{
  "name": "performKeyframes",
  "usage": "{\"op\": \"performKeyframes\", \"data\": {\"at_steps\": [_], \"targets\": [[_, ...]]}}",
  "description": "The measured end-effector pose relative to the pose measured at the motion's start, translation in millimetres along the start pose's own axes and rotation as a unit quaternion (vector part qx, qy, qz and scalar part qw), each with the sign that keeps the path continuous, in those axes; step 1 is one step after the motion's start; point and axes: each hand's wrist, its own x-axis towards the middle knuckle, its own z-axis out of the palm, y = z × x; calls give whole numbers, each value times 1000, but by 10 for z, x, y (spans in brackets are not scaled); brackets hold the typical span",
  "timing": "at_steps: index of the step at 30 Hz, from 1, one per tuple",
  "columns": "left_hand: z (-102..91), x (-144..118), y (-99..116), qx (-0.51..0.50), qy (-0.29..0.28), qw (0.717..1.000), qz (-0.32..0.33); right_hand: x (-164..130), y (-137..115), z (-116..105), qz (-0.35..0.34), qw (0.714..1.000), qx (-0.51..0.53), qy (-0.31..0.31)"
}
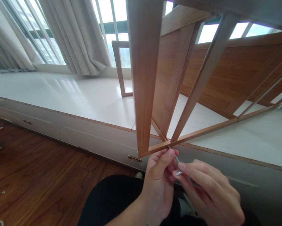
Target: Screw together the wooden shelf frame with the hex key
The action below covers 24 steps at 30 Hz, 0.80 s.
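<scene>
A wooden furniture frame (pixel 144 78) with slats stands in front of me, its lower rail (pixel 202 131) reaching out over the cabinet's edge. Just below that rail is a thin metal hex key (pixel 177 158), its upper end at the underside of the rail near the base of a slat. My left hand (pixel 161 182) is closed, thumb and fingers pinched round the key's shaft close to the rail. Lower down, my right hand (pixel 208 185) pinches the key near its bent end between thumb and forefinger. Any screw at the key's tip is too small to make out.
The frame rests on a white window-seat cabinet (pixel 84 94) with drawers below. A small wooden frame (pixel 121 70) stands behind the post. Wooden panels (pixel 225 72) fill the right. Grey curtains (pixel 77 37) hang at the windows. Dark wood flooring (pixel 49 169) lies to the left.
</scene>
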Motion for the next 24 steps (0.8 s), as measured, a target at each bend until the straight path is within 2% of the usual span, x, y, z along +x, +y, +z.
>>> {"op": "performKeyframes", "data": {"at_steps": [4,6,8,11,14,21,24], "targets": [[-17,2,-14,7,18,1000,5,-68,-23,41,42,999,28,5],[-21,9,-19,17,14,1000,11,-123,-22,76,89,993,78,8],[-24,16,-21,29,8,999,17,-157,-19,105,157,977,146,13],[-27,17,-19,37,5,999,18,-127,-35,116,231,950,207,-27],[-29,12,-14,39,6,999,6,-44,-96,89,256,947,185,-58],[-9,-5,5,24,18,1000,2,-36,-264,66,309,940,136,-42],[-2,-12,2,23,7,1000,4,-20,-270,78,283,953,103,-34]]}}
